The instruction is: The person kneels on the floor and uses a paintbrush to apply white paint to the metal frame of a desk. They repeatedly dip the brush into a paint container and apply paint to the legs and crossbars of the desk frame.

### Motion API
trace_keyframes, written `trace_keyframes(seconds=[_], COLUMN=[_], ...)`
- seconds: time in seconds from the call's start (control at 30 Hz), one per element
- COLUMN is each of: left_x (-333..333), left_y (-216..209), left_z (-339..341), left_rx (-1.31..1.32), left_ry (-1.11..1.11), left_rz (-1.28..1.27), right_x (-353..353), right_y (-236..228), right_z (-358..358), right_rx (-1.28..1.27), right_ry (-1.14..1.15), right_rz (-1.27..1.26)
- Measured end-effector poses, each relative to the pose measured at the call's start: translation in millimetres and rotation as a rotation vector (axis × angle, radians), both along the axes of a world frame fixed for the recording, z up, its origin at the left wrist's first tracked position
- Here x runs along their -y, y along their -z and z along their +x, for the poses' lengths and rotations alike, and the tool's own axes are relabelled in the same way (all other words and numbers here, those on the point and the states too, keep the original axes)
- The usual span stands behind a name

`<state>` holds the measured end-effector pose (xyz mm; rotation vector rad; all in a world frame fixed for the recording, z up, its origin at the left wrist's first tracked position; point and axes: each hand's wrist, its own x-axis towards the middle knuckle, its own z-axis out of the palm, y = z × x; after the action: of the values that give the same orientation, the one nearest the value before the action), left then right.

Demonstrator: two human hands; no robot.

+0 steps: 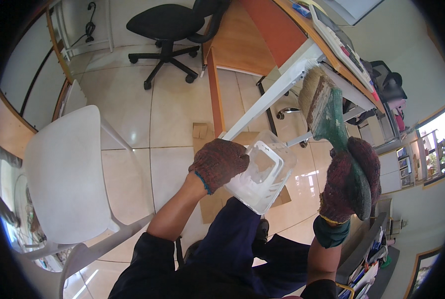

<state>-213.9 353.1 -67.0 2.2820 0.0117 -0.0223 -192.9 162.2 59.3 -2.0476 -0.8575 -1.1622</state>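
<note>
My left hand (217, 166), in a dark knitted glove, grips the edge of a clear plastic tub (263, 174) smeared inside with white paint. In my right hand (351, 182), gloved the same way, is a wide paintbrush (330, 117) with a worn green handle, its bristles pointing up and to the left. The bristle tips reach the upper part of a white table leg (275, 92) under the desk edge; whether they touch it I cannot tell. A flattened piece of brown cardboard (210, 207) lies on the floor below the tub.
A white plastic chair (70, 174) stands close on my left. Farther off is a black swivel chair (166, 27) beside an orange-brown desk panel (247, 37). On the desktop (295, 17) lie a keyboard and other items. Papers fill a dark rack (367, 259) at lower right.
</note>
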Motion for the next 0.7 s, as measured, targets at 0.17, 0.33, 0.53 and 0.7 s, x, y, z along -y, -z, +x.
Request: trace_keyframes(seconds=[0.17, 0.33, 0.53, 0.7], left_x=[-1.3, -2.7, -3.2, -3.1], left_y=[12.2, 20.2, 24.9, 22.6], left_z=[0.2, 1.4, -0.9, 1.1], left_rx=[0.081, 0.125, 0.302, 0.128], left_ry=[-0.033, 0.003, 0.096, 0.039], left_rz=[0.034, 0.067, 0.277, 0.129], right_x=[5.2, -1.5, 8.1, 18.3], right_y=[-0.6, -2.3, -7.5, -12.5], right_z=[-2.9, 0.4, 22.7, 6.5], right_rx=[-0.09, -0.133, -0.071, -0.15], right_ry=[-0.027, -0.124, -0.139, -0.164], right_rz=[0.121, 0.136, 0.101, 0.162])
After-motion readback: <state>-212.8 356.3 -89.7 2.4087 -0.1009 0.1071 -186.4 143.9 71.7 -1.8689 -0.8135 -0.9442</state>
